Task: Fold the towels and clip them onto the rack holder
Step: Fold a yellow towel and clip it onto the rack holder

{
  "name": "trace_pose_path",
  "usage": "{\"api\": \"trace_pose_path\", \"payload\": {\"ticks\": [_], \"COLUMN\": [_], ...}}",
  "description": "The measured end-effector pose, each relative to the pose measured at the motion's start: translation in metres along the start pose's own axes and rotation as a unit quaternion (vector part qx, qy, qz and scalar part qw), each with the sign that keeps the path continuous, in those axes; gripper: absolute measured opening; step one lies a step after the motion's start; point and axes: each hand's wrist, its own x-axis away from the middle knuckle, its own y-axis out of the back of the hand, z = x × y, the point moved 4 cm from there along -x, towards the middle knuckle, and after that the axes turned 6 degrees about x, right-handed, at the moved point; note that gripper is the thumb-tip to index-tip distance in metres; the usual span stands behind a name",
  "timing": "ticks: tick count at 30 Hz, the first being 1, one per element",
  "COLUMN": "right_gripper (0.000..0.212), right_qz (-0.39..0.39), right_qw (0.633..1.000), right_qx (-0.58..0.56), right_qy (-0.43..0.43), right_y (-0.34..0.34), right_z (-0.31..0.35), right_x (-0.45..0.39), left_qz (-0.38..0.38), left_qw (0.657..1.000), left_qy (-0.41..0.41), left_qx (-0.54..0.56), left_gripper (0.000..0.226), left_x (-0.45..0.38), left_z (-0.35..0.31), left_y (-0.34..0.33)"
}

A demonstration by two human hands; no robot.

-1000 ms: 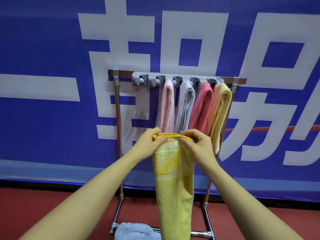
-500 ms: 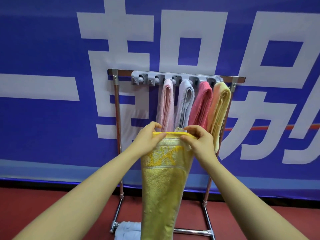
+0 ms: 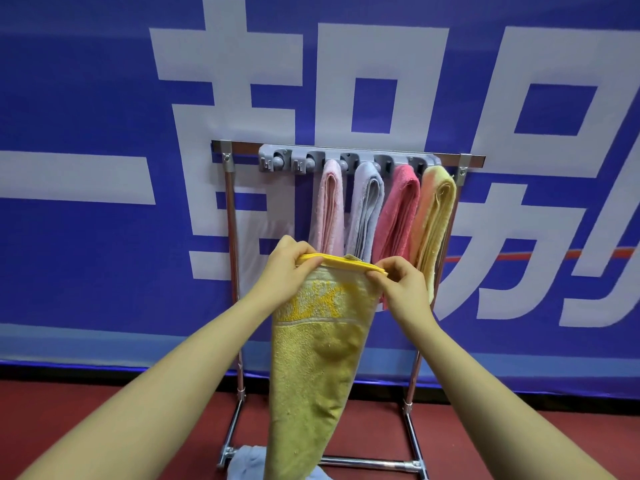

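Note:
A yellow towel (image 3: 317, 358) hangs in front of me, held by its top edge. My left hand (image 3: 287, 271) pinches the left end of that edge and my right hand (image 3: 401, 282) pinches the right end. Behind it stands a metal rack (image 3: 231, 237) with a grey clip holder (image 3: 346, 161) on its top bar. Clipped there side by side hang folded towels: a pale pink towel (image 3: 329, 206), a light blue-grey towel (image 3: 367, 209), a deep pink towel (image 3: 398, 213) and a yellow-orange towel (image 3: 434, 216). The two left clips hold nothing.
A light blue towel (image 3: 246, 462) lies on the red floor (image 3: 69, 420) by the rack's base bar (image 3: 367, 462). A blue banner (image 3: 86, 254) with large white characters fills the wall behind the rack.
My hands have drawn apart along the yellow towel's top edge, spreading it wider. The towel hangs more open than a second ago.

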Motion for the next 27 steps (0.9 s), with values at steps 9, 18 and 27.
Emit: {"api": "trace_pose_path", "payload": {"ticks": [9, 18, 27], "right_gripper": [0.003, 0.004, 0.002], "right_qz": [-0.054, -0.093, -0.109], "right_qw": [0.997, 0.995, 0.994], "right_qx": [-0.057, -0.03, -0.018], "right_qy": [-0.008, 0.008, -0.016], "right_y": [-0.002, 0.009, 0.009], "right_z": [0.007, 0.015, 0.006], "right_x": [0.003, -0.001, 0.001], "left_qz": [-0.038, -0.042, 0.009], "left_qw": [0.998, 0.999, 1.0], "left_qy": [0.04, 0.024, 0.015], "left_qx": [-0.008, -0.023, -0.015], "left_gripper": [0.012, 0.011, 0.011], "left_x": [0.002, 0.006, 0.006], "left_z": [0.012, 0.017, 0.012], "left_y": [0.007, 0.01, 0.012]}}
